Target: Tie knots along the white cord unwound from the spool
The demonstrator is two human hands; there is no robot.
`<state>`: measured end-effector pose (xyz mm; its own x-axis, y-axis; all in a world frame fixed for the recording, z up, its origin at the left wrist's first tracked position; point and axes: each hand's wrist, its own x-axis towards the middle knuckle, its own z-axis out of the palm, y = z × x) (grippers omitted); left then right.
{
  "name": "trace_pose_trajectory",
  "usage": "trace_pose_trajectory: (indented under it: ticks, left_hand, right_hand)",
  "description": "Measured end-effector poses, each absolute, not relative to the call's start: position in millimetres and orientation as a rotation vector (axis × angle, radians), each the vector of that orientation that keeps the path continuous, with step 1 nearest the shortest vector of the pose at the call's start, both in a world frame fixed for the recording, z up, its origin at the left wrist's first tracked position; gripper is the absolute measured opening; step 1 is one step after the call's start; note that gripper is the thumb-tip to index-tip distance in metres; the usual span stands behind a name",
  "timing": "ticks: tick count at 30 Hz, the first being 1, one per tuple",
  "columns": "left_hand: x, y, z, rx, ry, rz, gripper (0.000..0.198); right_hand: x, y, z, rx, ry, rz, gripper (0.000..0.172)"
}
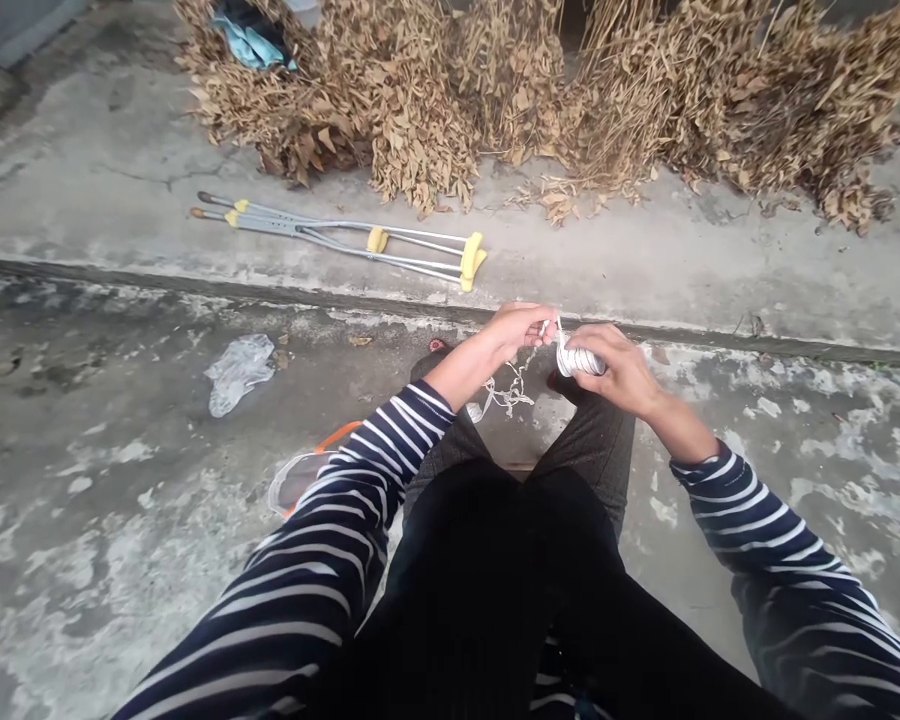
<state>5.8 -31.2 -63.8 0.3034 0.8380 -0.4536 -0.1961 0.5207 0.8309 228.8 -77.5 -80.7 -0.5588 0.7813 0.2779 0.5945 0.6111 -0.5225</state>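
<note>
My right hand (621,368) is wrapped round a small roll of white cord (581,361), with thin dark lines between the turns. A short length of the cord rises from the roll's left end toward my left hand (523,328). The fingers of my left hand are pinched together on the loose cord, close beside the roll. Below that hand, a tangle of pale cord (511,396) hangs or lies between my knees; I cannot tell which.
A pair of crutches (334,238) with yellow pads lies on the raised concrete ledge (645,260). Dried leafy stalks (427,100) are heaped behind, with a blue cloth (251,42) at their left. A clear plastic bag (241,374) and an orange-edged grey object (300,480) lie left.
</note>
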Motion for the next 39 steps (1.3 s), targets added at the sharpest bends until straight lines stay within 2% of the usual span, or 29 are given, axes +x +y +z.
trace_pose_trajectory:
  ticks: [3, 6, 10, 13, 17, 24, 28, 33, 39]
  left_hand:
    - [3.4, -21.3, -66.2, 0.928, 1.111, 0.670, 0.026]
    - [-1.9, -9.3, -67.0, 1.167, 1.162, 0.485, 0.029]
    - [-7.8, 2.3, -64.8, 1.441, 1.183, 0.310, 0.032]
    - [-8.1, 1.2, -69.4, 1.409, 1.157, 0.395, 0.024]
    - [-0.8, -16.4, -85.2, 1.141, 0.958, 0.593, 0.010]
    - [14.5, -49.5, -97.4, 0.962, 0.759, 0.625, 0.023]
    - [10.6, -49.4, -91.9, 1.108, 0.779, 0.570, 0.005]
    - [-3.5, -36.5, -76.4, 1.326, 0.825, 0.536, 0.012]
    - [-22.1, -30.0, -67.7, 1.298, 0.886, 0.420, 0.021]
  right_hand:
    - [230.3, -76.4, -74.8, -1.074, -2.400, 0.648, 0.031]
    - [231.9, -72.2, -72.2, -1.075, -2.348, 0.942, 0.029]
    - [234.6, -67.5, -76.2, -1.134, -1.998, 1.378, 0.031]
    - [238.3, -68.2, -80.2, -1.203, -1.669, 1.550, 0.034]
    - [242.4, -71.3, -81.3, -1.213, -1.414, 1.670, 0.034]
    - [243.9, -70.1, -82.0, -1.188, -1.149, 1.894, 0.036]
    - [245.7, -73.6, -87.4, -1.146, -1.052, 2.026, 0.035]
    - [241.4, -82.4, -93.8, -1.038, -1.018, 2.131, 0.033]
    - [235.8, -80.8, -94.8, -1.024, -1.092, 2.077, 0.036]
